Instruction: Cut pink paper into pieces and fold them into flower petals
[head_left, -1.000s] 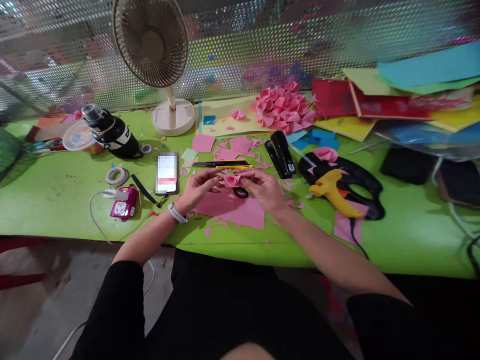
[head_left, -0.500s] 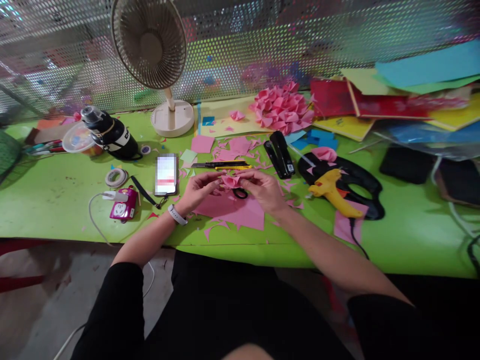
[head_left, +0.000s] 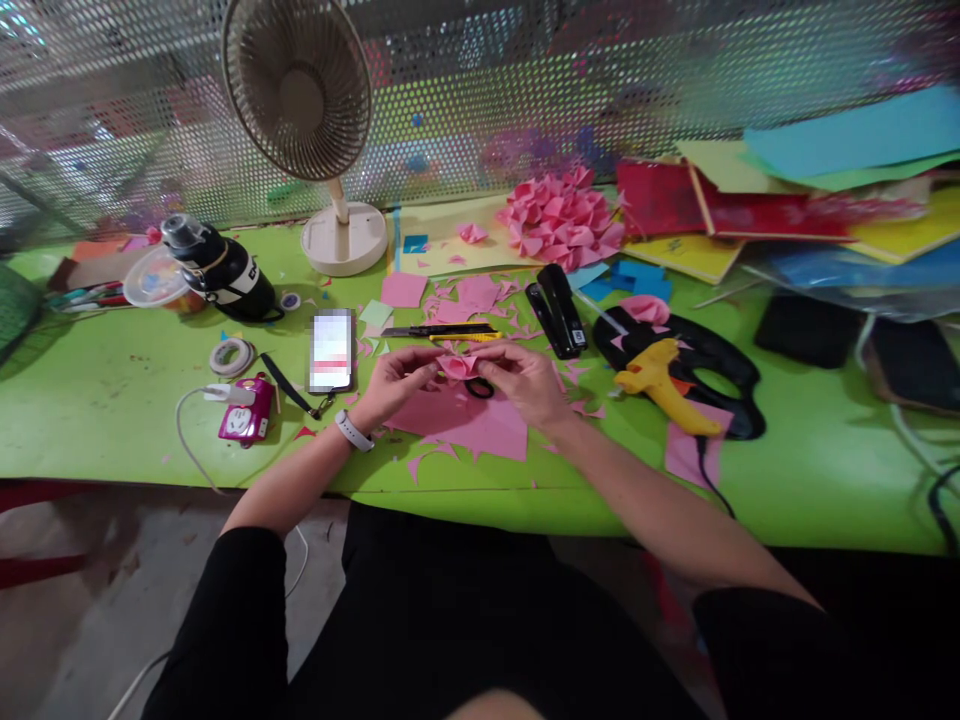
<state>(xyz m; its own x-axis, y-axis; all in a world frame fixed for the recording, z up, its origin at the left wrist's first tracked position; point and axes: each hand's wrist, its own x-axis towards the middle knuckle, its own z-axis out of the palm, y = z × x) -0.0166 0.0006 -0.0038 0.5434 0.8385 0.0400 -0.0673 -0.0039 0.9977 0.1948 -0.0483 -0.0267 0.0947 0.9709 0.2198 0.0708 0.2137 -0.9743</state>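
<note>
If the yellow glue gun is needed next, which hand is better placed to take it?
Probably the right hand: the yellow glue gun lies to its right, nearer than to the left hand. Both hold the pink folded paper, so neither is free.

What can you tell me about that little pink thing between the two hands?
The pink piece looks like thin paper, curled and folded like a small blossom, with a cupped hollow and pointed edges. The fingers of the left hand and right hand hold it from either side, just nearer than the cutter. Its underside is hidden, so I can't tell how it's fastened, if at all.
</note>
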